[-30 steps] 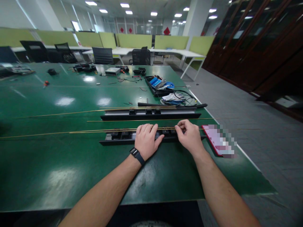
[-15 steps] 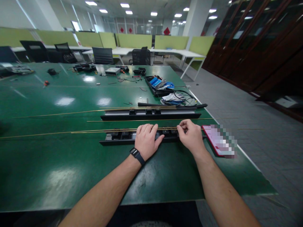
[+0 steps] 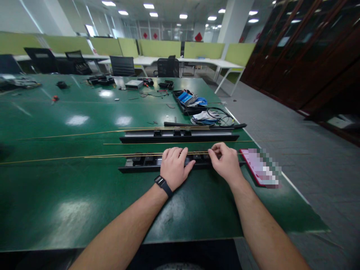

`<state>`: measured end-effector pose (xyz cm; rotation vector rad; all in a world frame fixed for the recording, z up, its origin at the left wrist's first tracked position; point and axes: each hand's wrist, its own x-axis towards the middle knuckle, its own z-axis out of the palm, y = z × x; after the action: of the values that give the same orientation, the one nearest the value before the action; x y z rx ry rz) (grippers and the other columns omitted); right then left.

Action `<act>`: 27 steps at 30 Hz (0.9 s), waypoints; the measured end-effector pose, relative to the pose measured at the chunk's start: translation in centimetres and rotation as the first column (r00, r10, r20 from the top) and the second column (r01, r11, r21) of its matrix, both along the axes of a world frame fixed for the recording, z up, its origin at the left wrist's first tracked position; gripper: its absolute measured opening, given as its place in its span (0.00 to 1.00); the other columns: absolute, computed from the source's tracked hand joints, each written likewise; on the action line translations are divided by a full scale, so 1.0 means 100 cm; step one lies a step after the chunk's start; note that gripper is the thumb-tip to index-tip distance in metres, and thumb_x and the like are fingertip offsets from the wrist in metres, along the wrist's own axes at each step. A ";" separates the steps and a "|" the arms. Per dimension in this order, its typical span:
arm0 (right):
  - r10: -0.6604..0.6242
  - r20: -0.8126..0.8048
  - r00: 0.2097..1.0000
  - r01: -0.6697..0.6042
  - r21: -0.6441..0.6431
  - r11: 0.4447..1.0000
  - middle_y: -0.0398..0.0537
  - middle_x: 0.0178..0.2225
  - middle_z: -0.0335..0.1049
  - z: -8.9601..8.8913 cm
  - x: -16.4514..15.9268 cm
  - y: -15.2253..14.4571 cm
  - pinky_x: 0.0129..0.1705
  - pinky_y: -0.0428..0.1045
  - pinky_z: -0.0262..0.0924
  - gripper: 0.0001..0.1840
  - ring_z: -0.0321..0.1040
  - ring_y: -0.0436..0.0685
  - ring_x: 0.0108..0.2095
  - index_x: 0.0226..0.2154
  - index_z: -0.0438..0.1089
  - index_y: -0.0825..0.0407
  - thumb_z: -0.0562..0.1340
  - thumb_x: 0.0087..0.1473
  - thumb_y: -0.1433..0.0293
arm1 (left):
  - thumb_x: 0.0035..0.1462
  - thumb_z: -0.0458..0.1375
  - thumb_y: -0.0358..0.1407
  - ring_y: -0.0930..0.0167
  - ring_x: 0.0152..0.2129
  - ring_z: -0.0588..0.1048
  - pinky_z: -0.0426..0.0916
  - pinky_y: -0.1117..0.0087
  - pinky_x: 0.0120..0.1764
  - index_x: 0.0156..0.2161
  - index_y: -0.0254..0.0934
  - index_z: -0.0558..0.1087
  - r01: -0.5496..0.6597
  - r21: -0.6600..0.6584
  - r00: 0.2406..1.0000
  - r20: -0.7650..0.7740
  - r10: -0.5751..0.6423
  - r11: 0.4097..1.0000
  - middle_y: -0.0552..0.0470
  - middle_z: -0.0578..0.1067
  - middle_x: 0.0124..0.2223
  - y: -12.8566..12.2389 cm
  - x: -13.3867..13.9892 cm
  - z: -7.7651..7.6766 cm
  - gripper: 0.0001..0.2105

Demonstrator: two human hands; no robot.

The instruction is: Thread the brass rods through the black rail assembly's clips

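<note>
My left hand [image 3: 174,165], with a dark watch on its wrist, rests palm down across the nearer long black rail [image 3: 180,168]. Its fingers lie side by side over the thin brass-coloured rods [image 3: 112,156], and its thumb stretches out to the right. At the rail's right part, thumb and index finger of my right hand [image 3: 225,161] are pinched on a thin brass-coloured rod; the exact grip point is hidden. Black blocks [image 3: 143,159] sit in the rail's channel. The rods run along its far side and stick out well past its left end.
Beyond lies a second black rail [image 3: 180,138] with rods on top. A single rod [image 3: 126,144] lies between the rails. To the right is a red-edged phone [image 3: 254,165], partly pixelated. Gloves [image 3: 206,117] and a black tray [image 3: 182,107] are farther back on the green table [image 3: 70,202].
My right hand has shifted slightly left along the rail, still pinched. My left hand stays in the same place.
</note>
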<state>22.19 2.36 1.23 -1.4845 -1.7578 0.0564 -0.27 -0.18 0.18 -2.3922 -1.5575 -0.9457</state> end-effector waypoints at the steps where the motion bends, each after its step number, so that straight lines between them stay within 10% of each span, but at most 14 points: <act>1: 0.001 -0.001 1.000 -0.001 -0.002 1.000 0.43 0.28 0.73 0.000 0.000 0.000 0.42 0.54 0.59 0.08 0.69 0.57 0.30 0.34 0.68 0.47 0.63 0.60 0.61 | 0.68 0.58 0.48 0.58 0.54 0.74 0.62 0.53 0.58 0.60 0.38 0.73 -0.001 0.002 1.000 0.002 0.001 1.000 0.42 0.79 0.53 0.000 0.000 0.000 0.21; 27: -0.020 -0.029 0.999 0.020 -0.011 1.000 0.45 0.28 0.75 0.002 -0.001 -0.001 0.42 0.56 0.61 0.10 0.72 0.59 0.33 0.35 0.68 0.47 0.64 0.58 0.59 | 0.68 0.58 0.48 0.57 0.55 0.74 0.62 0.52 0.58 0.60 0.38 0.73 0.004 -0.001 1.000 0.004 -0.004 1.000 0.42 0.79 0.54 0.000 -0.001 -0.001 0.22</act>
<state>22.09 2.24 1.43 -1.5012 -1.7215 0.0773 -0.33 -0.15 0.11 -2.3968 -1.5558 -0.9513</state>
